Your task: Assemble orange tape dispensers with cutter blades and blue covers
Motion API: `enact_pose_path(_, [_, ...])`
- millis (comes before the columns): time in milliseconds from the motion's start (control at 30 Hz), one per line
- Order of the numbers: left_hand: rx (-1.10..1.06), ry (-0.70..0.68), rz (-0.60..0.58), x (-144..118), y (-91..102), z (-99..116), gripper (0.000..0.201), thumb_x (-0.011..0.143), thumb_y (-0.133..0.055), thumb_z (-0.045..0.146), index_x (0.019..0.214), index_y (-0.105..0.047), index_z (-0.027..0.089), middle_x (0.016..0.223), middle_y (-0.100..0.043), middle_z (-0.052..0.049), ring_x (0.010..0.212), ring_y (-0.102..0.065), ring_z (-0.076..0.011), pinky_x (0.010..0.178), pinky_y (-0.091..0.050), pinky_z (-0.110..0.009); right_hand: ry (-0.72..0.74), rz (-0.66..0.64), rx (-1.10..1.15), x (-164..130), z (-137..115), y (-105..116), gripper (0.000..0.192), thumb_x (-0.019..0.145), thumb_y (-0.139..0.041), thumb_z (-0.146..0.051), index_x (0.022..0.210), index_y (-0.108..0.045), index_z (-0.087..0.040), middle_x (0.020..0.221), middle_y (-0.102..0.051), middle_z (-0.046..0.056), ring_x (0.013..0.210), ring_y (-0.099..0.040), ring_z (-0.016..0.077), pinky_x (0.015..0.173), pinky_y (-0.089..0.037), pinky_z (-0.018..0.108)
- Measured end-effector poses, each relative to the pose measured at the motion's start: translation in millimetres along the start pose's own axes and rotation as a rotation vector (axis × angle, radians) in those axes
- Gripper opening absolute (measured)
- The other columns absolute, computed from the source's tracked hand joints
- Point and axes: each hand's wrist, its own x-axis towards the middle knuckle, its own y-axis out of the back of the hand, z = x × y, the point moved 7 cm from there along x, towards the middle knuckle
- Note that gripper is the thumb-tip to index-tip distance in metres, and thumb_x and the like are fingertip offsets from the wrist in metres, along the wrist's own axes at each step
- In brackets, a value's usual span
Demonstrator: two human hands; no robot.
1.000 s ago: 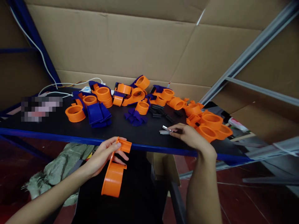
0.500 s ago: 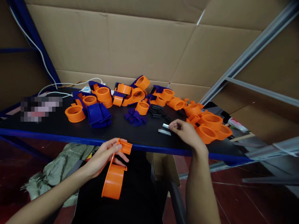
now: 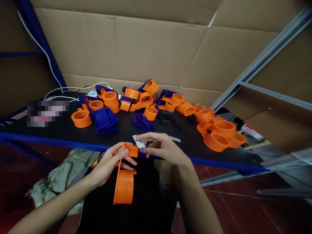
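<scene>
My left hand (image 3: 113, 164) pinches the upper end of an orange plastic tape dispenser body (image 3: 124, 188); its wide ring hangs below my fingers, in front of the table edge. Between the fingertips of my right hand (image 3: 162, 148) is a thin silvery metal blade (image 3: 139, 141), tilted. The blade is close by the top end of the orange body; whether they touch I cannot tell. Behind my right hand another metal blade (image 3: 175, 139) lies on the black tabletop (image 3: 187, 148), partly covered by the hand.
Several orange dispenser bodies (image 3: 216, 141) are heaped at right. Dispensers with blue parts (image 3: 109, 99) line the back. Blue flat plates (image 3: 102, 118), small blue pieces (image 3: 143, 123) and black strips (image 3: 165, 117) lie mid-table. White cables (image 3: 52, 68) run at left; cardboard (image 3: 158, 48) stands behind.
My right hand has lifted a metal blade off the table and brought it left to the orange body. In my left hand the body has turned slightly and shifted a little right.
</scene>
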Motion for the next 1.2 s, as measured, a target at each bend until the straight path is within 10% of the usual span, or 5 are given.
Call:
enact_pose_path(300, [0.117,-0.033,0.006,0.1,2.5,-4.4,0.043,0.084,-0.073,0.036,0.122,-0.063,0.017,0.108,-0.073,-0.013,0.087,-0.074,-0.0249,0.076,-0.062,-0.038,0.103,0.054,-0.573,-1.8,-8.4,-2.5,0.014,0.093,-0.064,-0.029,0.093,-0.074,-0.021,0.096,-0.068,0.006,0.086,-0.063,0.0169,0.077,-0.049,0.028])
enact_pose_path(1200, [0.003,0.142,-0.082,0.4,-1.3,-22.0,0.033,0.087,-0.069,0.039,0.11,-0.067,0.014,0.089,-0.072,-0.01,0.07,-0.073,-0.0215,0.066,-0.063,-0.037,0.002,-0.009,-0.432,9.9,12.6,-18.3,0.017,0.084,-0.073,-0.035,0.09,-0.072,-0.019,0.077,-0.066,0.001,0.067,-0.057,0.0124,0.062,-0.044,0.023])
